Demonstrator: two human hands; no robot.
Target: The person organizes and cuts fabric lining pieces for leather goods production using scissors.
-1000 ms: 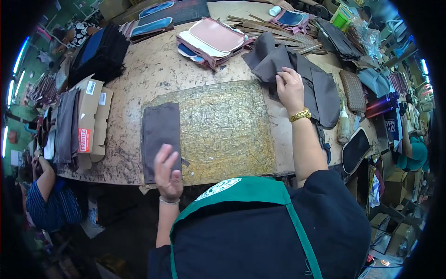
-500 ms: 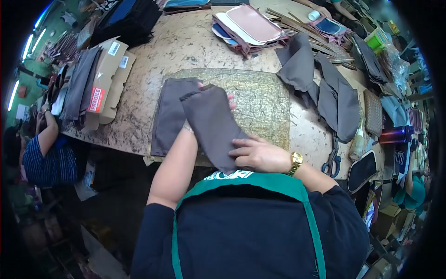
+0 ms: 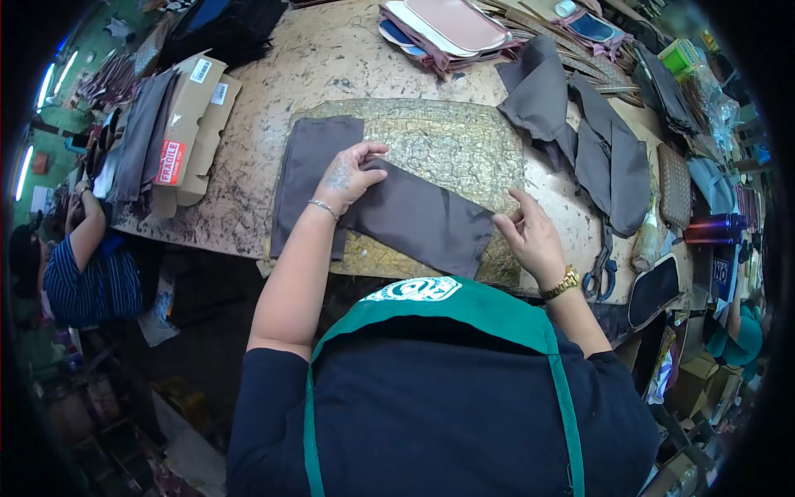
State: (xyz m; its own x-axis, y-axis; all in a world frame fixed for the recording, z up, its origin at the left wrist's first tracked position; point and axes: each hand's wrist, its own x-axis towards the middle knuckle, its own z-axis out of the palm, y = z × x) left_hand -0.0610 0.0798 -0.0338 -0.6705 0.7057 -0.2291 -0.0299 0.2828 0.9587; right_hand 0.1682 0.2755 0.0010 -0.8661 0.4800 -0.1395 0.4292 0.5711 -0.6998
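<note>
A dark grey-brown fabric piece point(image 3: 422, 219) lies slanted across a worn, yellowish mat point(image 3: 447, 132), its left end overlapping another folded piece of the same fabric point(image 3: 319, 166). My left hand point(image 3: 352, 178), with a bracelet at the wrist, rests at the upper left end of the slanted piece, thumb and forefinger apart. Just off the right end of that piece is my right hand point(image 3: 532, 236), wearing a gold watch. Its fingers are spread and hold nothing, with the thumb close to the fabric's corner.
Draped grey fabric point(image 3: 609, 157) and blue-handled scissors point(image 3: 599, 277) lie to the right. Pink and white panels point(image 3: 451, 33) are stacked at the back. A cardboard box point(image 3: 195, 132) stands on the left beside hanging fabric. Another person point(image 3: 91, 273) is at the far left.
The fabric piece, lifted between both hands before, now lies flat and stretched to the right on the mat. My right hand has moved right and let go; my left hand now shows above the fabric.
</note>
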